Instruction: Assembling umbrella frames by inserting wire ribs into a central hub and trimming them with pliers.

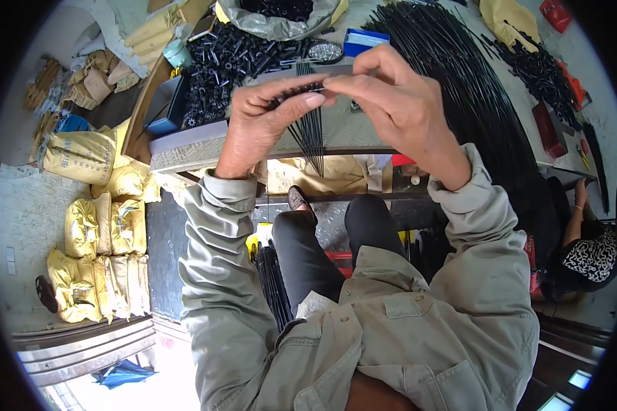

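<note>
My left hand [260,116], raised over the table's front part, is closed round a short dark row of small black bead-like pieces [298,90], thumb below and fingers above. At the right end of that row, my right hand [401,99] has its thumb and forefinger pinched together. A thin bright tip shows by those fingertips, but what they hold is too small to make out. Below and behind the hands, a bundle of thin black rods [311,140] lies across the table [349,130] and sticks out over its front edge.
Loose black tubular parts [219,58] are heaped at the left, near a blue tray [166,106]. A blue box [365,42] stands behind my hands. Long black rods [452,75] cover the right side. Another person [589,253] sits far right. Yellow sacks [103,288] are stacked left.
</note>
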